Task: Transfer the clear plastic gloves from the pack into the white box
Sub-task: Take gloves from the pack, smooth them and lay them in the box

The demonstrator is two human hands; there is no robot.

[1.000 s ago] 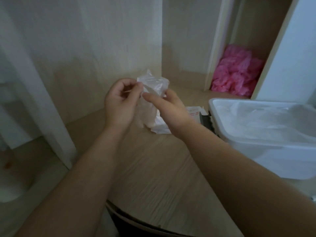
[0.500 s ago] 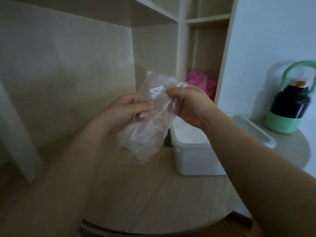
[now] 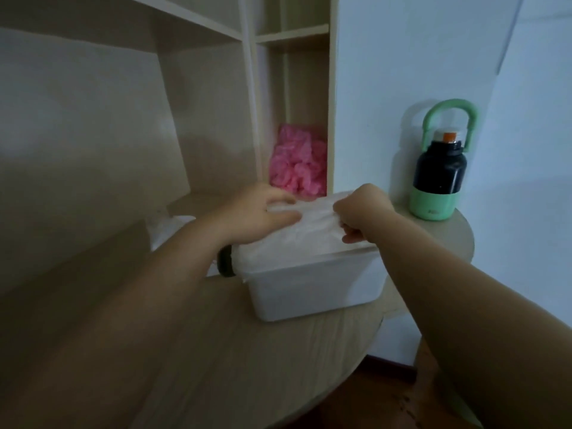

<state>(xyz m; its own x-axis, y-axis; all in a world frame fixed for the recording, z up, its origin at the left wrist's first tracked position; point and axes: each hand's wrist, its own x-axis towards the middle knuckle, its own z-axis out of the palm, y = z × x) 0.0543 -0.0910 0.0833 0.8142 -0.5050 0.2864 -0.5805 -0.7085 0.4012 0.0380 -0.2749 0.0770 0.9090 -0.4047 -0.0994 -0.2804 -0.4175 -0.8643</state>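
The gloves [image 3: 309, 233] lie heaped in the box [image 3: 312, 289] at mid-frame, rising above its rim. The left hand [image 3: 257, 215] rests flat on their left side, fingers straight. The right hand [image 3: 362, 212] is curled, pinching their right edge. The pack [image 3: 168, 229] lies to the left, behind the left forearm.

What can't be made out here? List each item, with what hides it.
Head view only:
- Inside of the white box: covered by the clear plastic gloves, with the left hand pressing on them and the right hand gripping them.
- The pack: blurred, partly behind the left forearm.
- A dark object beside the box: mostly behind that forearm, unidentifiable.
- Lettering on the bottle: too small.
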